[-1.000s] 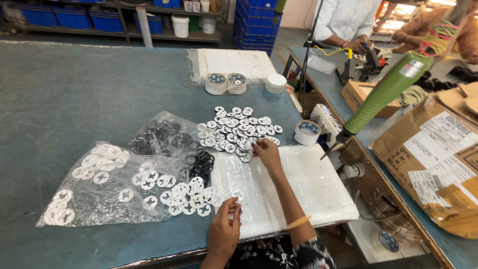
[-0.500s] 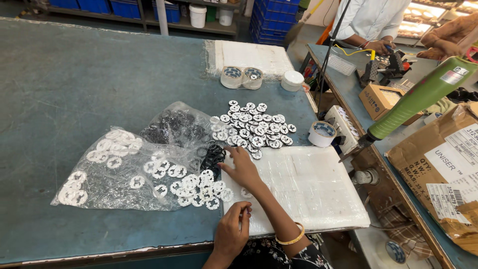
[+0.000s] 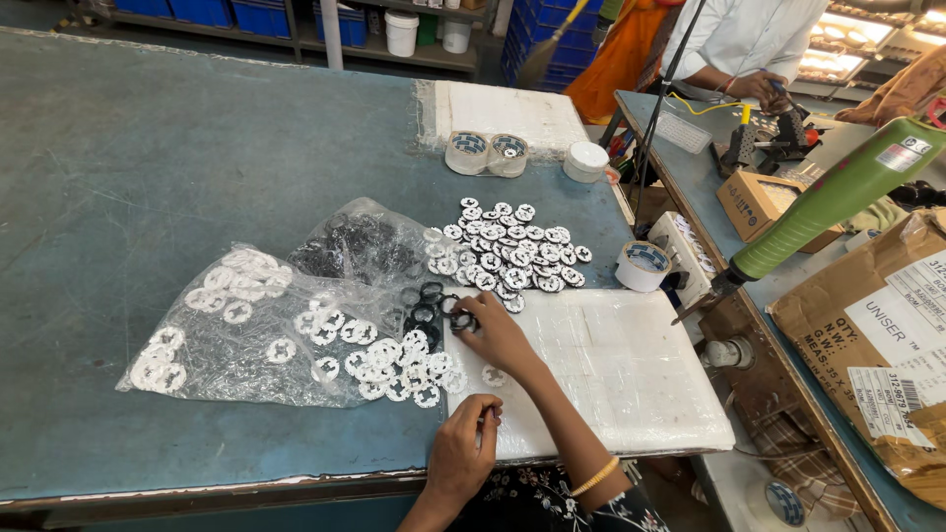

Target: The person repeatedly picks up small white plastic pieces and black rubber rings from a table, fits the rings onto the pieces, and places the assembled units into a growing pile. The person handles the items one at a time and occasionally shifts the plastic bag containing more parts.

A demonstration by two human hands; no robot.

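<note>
Head view: the right hand pinches one black ring just ahead of its grip, best lifted singly, while the left hand stays clenched, its contents hidden.

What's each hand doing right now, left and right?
Left hand: fingers curled shut near the white pad's front edge; contents cannot be told.
Right hand: fingers pinching a black ring.

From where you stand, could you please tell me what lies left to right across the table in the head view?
Clear bag of white discs → black rings → right hand → white foam pad → tape roll → green power tool → cardboard box.
</note>
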